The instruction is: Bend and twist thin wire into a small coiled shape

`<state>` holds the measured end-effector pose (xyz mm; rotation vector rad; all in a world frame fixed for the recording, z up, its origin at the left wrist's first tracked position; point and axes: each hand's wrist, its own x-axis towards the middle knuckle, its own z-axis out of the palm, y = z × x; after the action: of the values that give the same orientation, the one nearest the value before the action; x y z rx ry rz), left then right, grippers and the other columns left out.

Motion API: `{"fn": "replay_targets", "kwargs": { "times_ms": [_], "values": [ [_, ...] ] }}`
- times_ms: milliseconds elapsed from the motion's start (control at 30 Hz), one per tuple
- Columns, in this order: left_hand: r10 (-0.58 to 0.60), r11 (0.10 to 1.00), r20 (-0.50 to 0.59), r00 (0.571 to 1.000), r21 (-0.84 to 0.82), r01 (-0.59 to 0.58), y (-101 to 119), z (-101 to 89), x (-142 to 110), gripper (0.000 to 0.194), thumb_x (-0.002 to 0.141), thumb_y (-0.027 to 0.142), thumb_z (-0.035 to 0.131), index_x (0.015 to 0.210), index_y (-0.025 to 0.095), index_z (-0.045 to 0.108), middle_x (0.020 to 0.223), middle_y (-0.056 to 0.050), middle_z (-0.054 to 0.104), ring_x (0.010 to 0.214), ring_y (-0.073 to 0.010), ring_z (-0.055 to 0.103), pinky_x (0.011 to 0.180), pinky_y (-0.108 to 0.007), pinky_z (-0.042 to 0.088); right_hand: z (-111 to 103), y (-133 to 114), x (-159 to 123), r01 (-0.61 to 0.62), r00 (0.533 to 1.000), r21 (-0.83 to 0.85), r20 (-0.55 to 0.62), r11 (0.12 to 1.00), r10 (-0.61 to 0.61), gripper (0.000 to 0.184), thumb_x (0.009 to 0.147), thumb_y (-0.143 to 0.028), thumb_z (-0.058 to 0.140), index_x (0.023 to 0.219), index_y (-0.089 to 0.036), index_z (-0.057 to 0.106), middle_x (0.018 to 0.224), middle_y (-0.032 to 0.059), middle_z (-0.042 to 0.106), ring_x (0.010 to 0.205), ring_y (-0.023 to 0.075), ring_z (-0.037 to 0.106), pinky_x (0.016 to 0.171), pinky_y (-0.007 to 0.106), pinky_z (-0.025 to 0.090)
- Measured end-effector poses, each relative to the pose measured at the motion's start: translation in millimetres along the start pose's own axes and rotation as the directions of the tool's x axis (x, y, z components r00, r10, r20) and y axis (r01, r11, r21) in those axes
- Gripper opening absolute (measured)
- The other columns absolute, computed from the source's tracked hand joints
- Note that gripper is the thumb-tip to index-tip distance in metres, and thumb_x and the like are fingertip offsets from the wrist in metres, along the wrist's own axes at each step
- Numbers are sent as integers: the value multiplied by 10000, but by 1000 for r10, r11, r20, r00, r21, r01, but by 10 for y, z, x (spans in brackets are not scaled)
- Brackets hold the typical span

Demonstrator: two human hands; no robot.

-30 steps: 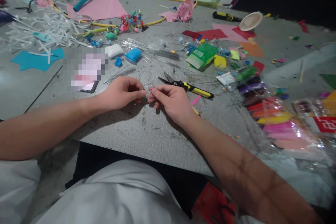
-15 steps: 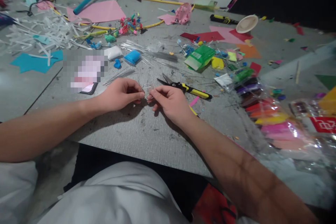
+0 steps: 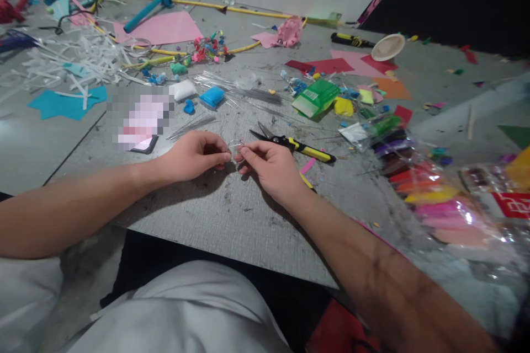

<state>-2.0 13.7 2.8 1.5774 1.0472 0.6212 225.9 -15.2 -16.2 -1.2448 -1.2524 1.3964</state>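
Observation:
A thin loop of wire point(image 3: 235, 142) is pinched between my two hands over the grey table point(image 3: 207, 215). My left hand point(image 3: 196, 155) has thumb and forefinger closed on one side of it. On the other side, my right hand point(image 3: 271, 165) grips it with the fingertips. Parts of the wire are hidden behind the fingers. Black-and-yellow snips point(image 3: 304, 148) lie just past my right hand, their blades apart. Loose straight wires point(image 3: 192, 126) rest beyond my left hand, with a phone point(image 3: 143, 121) beside them, its screen blurred out.
Blue clay point(image 3: 212, 96), a white packet point(image 3: 183, 90) and a green packet point(image 3: 317, 97) lie behind the hands. Bagged coloured clay point(image 3: 434, 193) covers the right side. White paper strips point(image 3: 83, 60) and pink paper point(image 3: 165, 28) are at the back left; a paper bowl point(image 3: 388, 47) sits back right.
The view has shifted slightly, so the table things appear a little to the right and mostly lower. Both hands still pinch the wire, and the fingertips have moved only slightly.

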Motion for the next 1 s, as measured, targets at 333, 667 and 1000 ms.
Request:
{"fn": "replay_targets", "kwargs": {
  "times_ms": [333,667,1000],
  "values": [
    [-25,1000,-2,1000,5,25,-32,-15,10,254,919,424,909,893,203,786,797,-60,810,697,-186,720,630,-309,537,17,-17,-7,-35,999,1,-7,999,35,468,861,-624,1015,858,-217,785,885,48,859,617,144,750,581,266,631],
    [-20,999,5,1000,-33,20,-7,-10,7,219,912,381,933,884,215,793,805,-66,802,703,-192,720,658,-341,549,6,-43,-15,-32,999,56,15,998,31,401,857,-573,1041,897,-231,835,923,43,867,662,156,748,650,313,672],
    [-18,997,20,1000,-75,20,28,-3,15,172,882,319,918,888,186,809,805,-73,829,709,-175,729,665,-302,556,22,-44,-25,-50,999,41,-16,998,51,285,929,-502,972,902,-258,827,960,51,879,711,180,752,626,321,670]
  ]
}}
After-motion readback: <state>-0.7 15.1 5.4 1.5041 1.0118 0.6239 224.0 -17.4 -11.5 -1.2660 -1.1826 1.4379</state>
